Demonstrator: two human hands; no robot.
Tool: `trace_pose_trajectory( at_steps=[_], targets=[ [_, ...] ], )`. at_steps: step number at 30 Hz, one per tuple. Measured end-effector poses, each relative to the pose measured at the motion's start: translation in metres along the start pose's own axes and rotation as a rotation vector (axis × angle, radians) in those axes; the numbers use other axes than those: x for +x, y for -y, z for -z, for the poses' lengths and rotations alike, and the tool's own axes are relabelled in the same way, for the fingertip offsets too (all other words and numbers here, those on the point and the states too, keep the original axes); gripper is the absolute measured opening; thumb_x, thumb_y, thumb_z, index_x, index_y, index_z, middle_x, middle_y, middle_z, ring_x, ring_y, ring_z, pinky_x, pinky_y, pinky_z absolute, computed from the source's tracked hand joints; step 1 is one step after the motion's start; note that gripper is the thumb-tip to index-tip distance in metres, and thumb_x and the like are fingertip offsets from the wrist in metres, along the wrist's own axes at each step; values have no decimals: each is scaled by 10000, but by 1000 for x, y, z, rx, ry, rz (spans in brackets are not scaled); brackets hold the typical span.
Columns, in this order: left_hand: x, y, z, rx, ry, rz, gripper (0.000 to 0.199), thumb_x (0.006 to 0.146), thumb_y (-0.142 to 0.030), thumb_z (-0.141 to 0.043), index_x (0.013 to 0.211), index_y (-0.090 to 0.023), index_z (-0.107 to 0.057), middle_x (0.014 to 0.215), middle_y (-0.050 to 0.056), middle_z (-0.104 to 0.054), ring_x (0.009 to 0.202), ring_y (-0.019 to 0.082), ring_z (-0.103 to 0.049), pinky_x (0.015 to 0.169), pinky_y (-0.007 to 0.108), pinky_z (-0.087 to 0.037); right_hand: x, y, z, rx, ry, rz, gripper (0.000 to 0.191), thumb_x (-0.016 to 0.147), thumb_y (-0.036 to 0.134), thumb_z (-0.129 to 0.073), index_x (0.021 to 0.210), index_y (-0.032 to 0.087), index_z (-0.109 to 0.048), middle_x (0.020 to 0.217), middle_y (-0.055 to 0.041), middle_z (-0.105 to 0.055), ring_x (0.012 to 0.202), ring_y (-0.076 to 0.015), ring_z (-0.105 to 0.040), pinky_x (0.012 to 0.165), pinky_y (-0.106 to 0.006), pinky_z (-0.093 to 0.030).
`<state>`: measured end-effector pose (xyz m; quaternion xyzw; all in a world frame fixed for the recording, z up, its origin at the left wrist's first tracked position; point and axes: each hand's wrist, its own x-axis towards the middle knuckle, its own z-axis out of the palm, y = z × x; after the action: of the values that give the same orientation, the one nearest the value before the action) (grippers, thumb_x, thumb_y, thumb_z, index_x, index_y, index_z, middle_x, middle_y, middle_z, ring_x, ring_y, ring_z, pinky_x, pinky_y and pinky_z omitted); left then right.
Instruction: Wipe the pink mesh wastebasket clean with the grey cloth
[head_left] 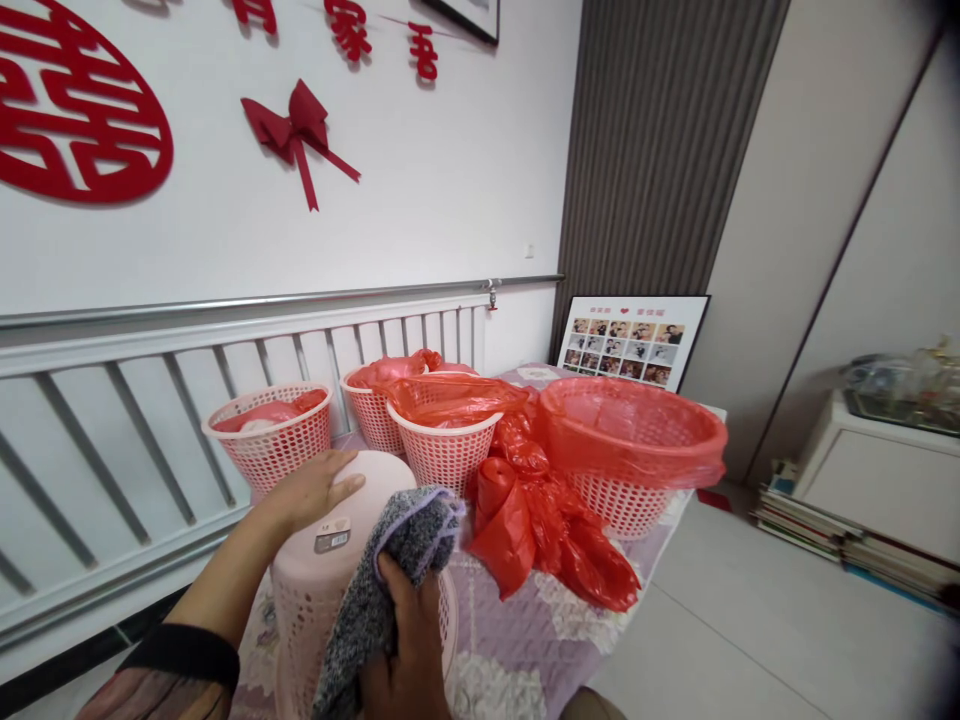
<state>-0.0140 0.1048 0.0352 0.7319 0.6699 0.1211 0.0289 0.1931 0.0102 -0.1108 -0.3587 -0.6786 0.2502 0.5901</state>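
Note:
A pale pink plastic basket (309,590) stands upside down on the table, its solid base facing up with a small label (332,538) on it. My left hand (311,492) rests on the far left part of that base, fingers stretched out and thumb apart. In my right hand (409,640) is a grey speckled cleaning cloth (356,610) with a lilac edge, bunched between thumb and fingers. The cloth lies against the basket's right side. Part of the basket is hidden behind the cloth and my right hand.
Beyond stand pink baskets holding red plastic bags, one at left (270,450) and one in the middle (448,460). A larger basket (630,500) lined with red plastic is at right. Loose red bags (536,530) lie on the lilac tablecloth (517,630). A radiator (135,440) runs along the wall.

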Motion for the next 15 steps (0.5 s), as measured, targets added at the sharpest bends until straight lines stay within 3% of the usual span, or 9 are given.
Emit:
trace_pose_trajectory(
  at_steps=[4,8,10,12,15],
  targets=[
    [0,-1,1,9,7,-3,843,892,-727,-310,1467,-128,-460,1513,158,-484,1383,320,-453,1163,451,-324,-25,-43,-5,-30,-53,-54,727,715,92,-506,1428,234,-500,1505,-99,-464,1427,-334,-399,1168,-553,-347],
    [0,-2,1,8,10,16,848,892,-718,-320,1474,-115,-445,1528,161,-465,1397,317,-437,1175,453,-303,-59,-109,3,50,-160,-282,616,784,91,-455,1382,215,-533,1419,-101,-567,1369,-286,-489,1163,-530,-368],
    [0,-2,1,5,9,22,844,893,-716,-314,1472,-116,-447,1535,152,-458,1408,309,-425,1185,444,-284,-68,-130,9,94,-210,-375,571,800,97,-442,1345,212,-564,1390,-96,-604,1343,-267,-522,1164,-509,-370],
    [0,-2,1,8,11,20,838,892,-719,-309,1469,-130,-456,1529,141,-471,1401,301,-435,1182,427,-289,-67,-136,12,115,-222,-422,565,779,94,-455,1313,215,-597,1371,-83,-629,1320,-252,-548,1149,-472,-400],
    [0,-2,1,13,7,21,842,888,-724,-310,1473,-135,-451,1521,147,-480,1379,302,-464,1162,418,-318,-48,-115,12,103,-141,-407,625,716,83,-483,1312,214,-619,1370,-79,-631,1319,-256,-547,1123,-450,-439]
  ],
)
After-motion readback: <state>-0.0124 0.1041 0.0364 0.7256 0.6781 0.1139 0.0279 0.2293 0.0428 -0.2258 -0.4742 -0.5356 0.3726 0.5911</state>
